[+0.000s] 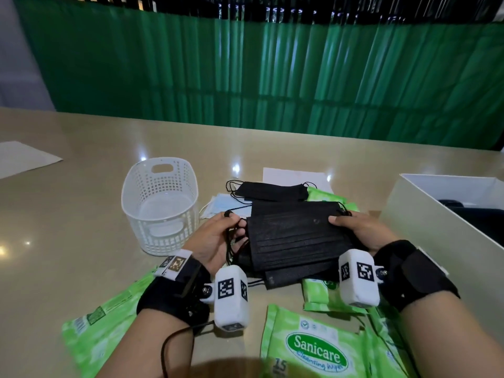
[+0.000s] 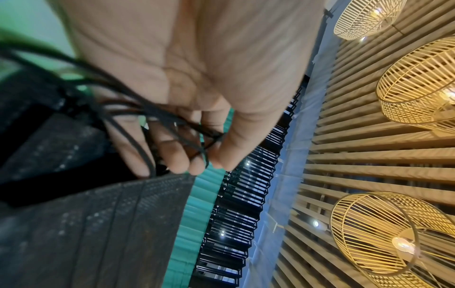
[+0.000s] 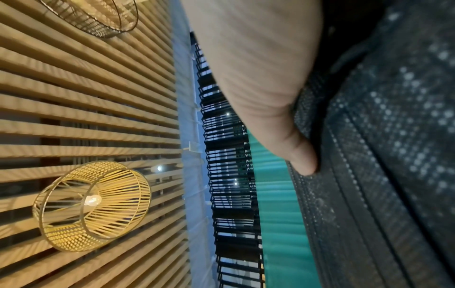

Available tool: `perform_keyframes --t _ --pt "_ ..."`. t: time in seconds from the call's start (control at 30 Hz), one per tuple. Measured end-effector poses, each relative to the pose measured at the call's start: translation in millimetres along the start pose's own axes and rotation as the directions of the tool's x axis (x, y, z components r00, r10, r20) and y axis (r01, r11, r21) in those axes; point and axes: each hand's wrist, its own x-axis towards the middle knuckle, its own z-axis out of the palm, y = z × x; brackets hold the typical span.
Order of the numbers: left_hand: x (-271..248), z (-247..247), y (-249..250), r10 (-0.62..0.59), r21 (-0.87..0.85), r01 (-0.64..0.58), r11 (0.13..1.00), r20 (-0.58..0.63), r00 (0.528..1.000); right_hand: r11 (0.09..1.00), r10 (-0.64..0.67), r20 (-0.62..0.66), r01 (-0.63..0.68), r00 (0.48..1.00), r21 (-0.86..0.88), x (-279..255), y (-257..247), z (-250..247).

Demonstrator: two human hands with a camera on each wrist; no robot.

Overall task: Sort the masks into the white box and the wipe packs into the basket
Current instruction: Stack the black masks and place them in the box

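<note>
A stack of black masks (image 1: 296,238) is held above the table between both hands. My left hand (image 1: 218,237) pinches the bundle of black ear loops (image 2: 177,124) at the stack's left end. My right hand (image 1: 354,230) grips the right end, thumb (image 3: 302,155) pressed on top of the black masks (image 3: 384,155). More black masks (image 1: 270,190) and a light blue mask (image 1: 221,207) lie behind on the table. Green wipe packs (image 1: 313,347) lie near me and to the left (image 1: 101,331). The white basket (image 1: 161,203) stands left, empty. The white box (image 1: 425,222) sits right, with dark masks inside.
A white sheet of paper (image 1: 294,177) lies under the far masks and another sheet (image 1: 24,158) lies at the far left. A green curtain (image 1: 272,77) hangs behind the beige table (image 1: 68,214). Another wipe pack (image 1: 324,197) peeks out behind the held stack.
</note>
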Motion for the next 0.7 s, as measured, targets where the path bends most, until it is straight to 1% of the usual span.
perform_keyframes --t 0.1,0.2,0.33,0.4,0.43,0.5,0.53,0.57,0.63,0.7 --pt "-1 2 -1 0.052 0.064 -0.051 0.997 -0.015 0.999 1.0 -0.026 -0.035 0.026 0.999 0.013 2 6 -9" --pt "-3 4 -3 0.091 0.077 -0.09 0.993 -0.009 0.996 0.993 -0.091 -0.102 0.083 0.991 -0.082 3 9 -19" --pt "-5 6 -6 0.113 0.08 -0.111 0.991 -0.028 0.993 0.988 -0.102 -0.096 0.089 0.99 -0.128 3 13 -26" --pt "-5 8 -7 0.126 0.099 -0.12 0.988 -0.053 0.991 0.959 -0.168 -0.088 0.142 0.982 -0.247 3 11 -27" --pt "-6 8 -7 0.129 0.117 -0.122 0.986 -0.06 0.99 0.926 -0.216 -0.079 0.178 0.973 -0.333 3 10 -26" --pt "-6 10 -8 0.128 0.16 -0.118 0.98 -0.059 0.99 0.827 -0.287 -0.026 0.234 0.958 -0.511 1 7 -24" --pt "-7 11 -9 0.127 0.184 -0.114 0.976 -0.059 0.99 0.791 -0.283 0.007 0.238 0.959 -0.564 0 6 -21" --pt "-7 11 -9 0.128 0.207 -0.113 0.972 -0.058 0.99 0.773 -0.255 0.04 0.228 0.966 -0.592 -2 5 -18" --pt "-7 10 -9 0.128 0.227 -0.112 0.968 -0.059 0.99 0.778 -0.158 0.093 0.181 0.983 -0.601 -4 6 -12" --pt "-6 10 -9 0.13 0.231 -0.112 0.966 -0.061 0.99 0.741 -0.095 0.118 0.149 0.989 -0.654 -5 8 -11"
